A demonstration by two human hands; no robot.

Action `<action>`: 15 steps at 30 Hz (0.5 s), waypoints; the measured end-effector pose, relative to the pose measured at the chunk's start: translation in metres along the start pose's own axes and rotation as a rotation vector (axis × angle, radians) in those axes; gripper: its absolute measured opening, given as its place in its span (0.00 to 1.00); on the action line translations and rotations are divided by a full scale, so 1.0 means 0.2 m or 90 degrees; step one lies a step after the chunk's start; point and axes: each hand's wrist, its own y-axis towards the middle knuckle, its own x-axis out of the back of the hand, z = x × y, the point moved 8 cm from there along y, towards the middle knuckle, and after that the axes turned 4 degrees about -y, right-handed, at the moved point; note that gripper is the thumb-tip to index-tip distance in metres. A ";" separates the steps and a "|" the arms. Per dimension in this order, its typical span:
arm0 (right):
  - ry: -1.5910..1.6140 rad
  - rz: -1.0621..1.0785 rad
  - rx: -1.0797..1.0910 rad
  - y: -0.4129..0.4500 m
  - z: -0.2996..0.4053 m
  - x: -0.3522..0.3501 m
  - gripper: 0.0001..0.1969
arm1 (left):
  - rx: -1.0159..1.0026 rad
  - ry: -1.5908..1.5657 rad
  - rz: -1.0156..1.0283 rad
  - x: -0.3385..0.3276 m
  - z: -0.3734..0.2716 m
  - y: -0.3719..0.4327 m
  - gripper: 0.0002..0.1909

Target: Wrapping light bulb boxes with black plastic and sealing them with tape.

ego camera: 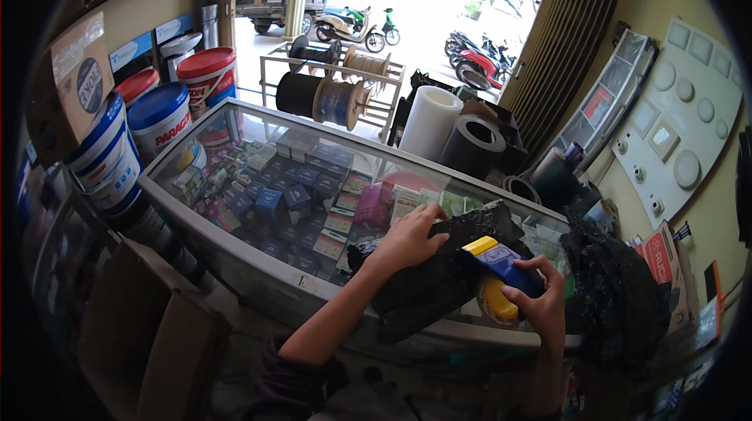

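Note:
My right hand (543, 297) grips a blue packet or container with a yellow end (499, 262), holding it tilted above the glass counter (232, 230). Beneath it, partly covered, lies a round yellow item (499, 302), perhaps a roll of tape. My left hand (411, 238) rests at the edge of a crumpled, glossy black plastic sheet or bag (432, 289), its thumb and fingers apart. That plastic lies across the counter's near side, between my hands and under them. A second black plastic bundle (617, 292) sits to the right of my right hand.
Small boxes (288, 198) fill the display counter. An opened cardboard box (158, 327) stands on my left, near paint pails (158, 109). Behind the counter are cable spools (323, 95) and upright plastic rolls (429, 121). A lamp display board (675, 127) hangs at right.

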 end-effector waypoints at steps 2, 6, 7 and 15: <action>0.018 -0.017 0.002 -0.03 0.00 -0.01 0.19 | -0.028 0.021 0.026 -0.05 -0.03 0.04 0.19; 0.031 -0.046 0.004 -0.06 -0.03 0.00 0.19 | -0.043 0.119 0.100 -0.16 -0.04 0.06 0.21; 0.035 -0.058 -0.002 -0.06 -0.03 0.00 0.19 | -0.028 0.177 0.103 -0.16 -0.04 0.06 0.22; 0.054 -0.065 -0.014 -0.05 -0.03 0.00 0.20 | 0.018 0.250 0.154 -0.19 -0.03 0.07 0.29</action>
